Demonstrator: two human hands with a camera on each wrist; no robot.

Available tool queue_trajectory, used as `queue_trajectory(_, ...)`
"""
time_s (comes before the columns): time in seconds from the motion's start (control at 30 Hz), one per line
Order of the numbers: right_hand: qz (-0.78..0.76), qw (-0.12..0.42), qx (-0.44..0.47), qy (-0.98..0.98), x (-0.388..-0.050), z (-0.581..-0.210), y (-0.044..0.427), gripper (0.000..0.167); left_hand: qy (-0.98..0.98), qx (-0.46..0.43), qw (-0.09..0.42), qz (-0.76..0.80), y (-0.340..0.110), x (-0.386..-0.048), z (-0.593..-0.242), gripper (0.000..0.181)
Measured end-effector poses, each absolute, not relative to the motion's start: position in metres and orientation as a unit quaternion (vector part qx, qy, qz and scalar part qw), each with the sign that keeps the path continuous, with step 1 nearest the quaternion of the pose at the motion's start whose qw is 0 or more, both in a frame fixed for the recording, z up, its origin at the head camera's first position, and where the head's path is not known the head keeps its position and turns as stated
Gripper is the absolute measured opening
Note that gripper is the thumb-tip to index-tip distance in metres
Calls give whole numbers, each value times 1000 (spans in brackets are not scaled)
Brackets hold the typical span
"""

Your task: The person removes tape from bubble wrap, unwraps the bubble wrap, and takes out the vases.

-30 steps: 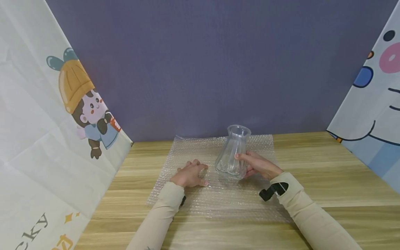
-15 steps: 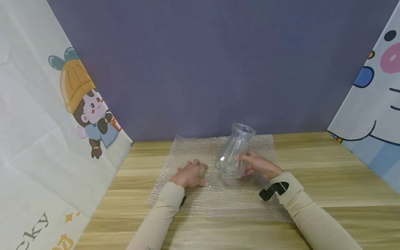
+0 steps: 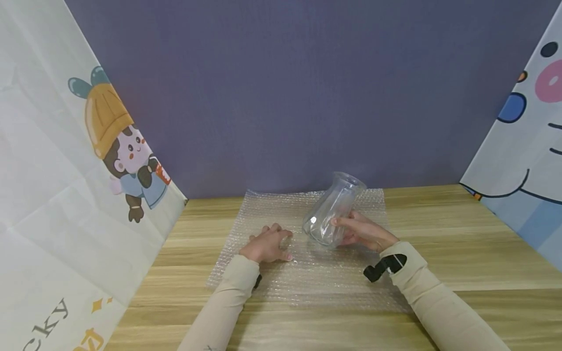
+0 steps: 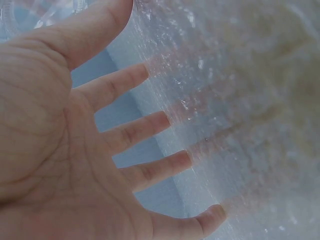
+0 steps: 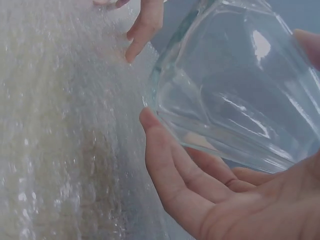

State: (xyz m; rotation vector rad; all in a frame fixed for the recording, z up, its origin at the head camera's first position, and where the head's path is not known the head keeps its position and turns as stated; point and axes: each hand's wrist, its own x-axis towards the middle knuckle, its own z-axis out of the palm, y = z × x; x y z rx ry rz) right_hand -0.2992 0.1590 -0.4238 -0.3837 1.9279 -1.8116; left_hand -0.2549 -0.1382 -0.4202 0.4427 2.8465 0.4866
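A clear glass vase (image 3: 329, 214) with a flared rim leans to the right above a sheet of bubble wrap (image 3: 272, 209). My right hand (image 3: 366, 233) grips its lower body from the right, thumb on the near side. In the right wrist view the fingers curl under the glass vase (image 5: 225, 95), near its base. My left hand (image 3: 265, 246) rests on the bubble wrap left of the vase, fingers spread. Seen from the left wrist, the fingertips of my left hand (image 4: 95, 135) touch the bubble wrap (image 4: 240, 115).
The bubble wrap lies flat on a wooden table (image 3: 439, 234). Behind the table stands a dark purple-grey backdrop (image 3: 281, 97). White printed sheets flank it, a left one (image 3: 48, 170) and a right one (image 3: 540, 161).
The vase has tilted further, its rim moving to the right while its base stays near the same spot in my right hand. My left hand has not moved.
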Motion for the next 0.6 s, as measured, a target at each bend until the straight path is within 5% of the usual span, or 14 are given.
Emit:
queue_trajectory(0.27,-706,226,-122,660,-298,-423,163,51,969,154,108,162,-138,-256,-421,71)
queue_trajectory(0.6,-718,215,-105,654,-300,-421,165,87,969,151,111,161,-138,-256,-421,71)
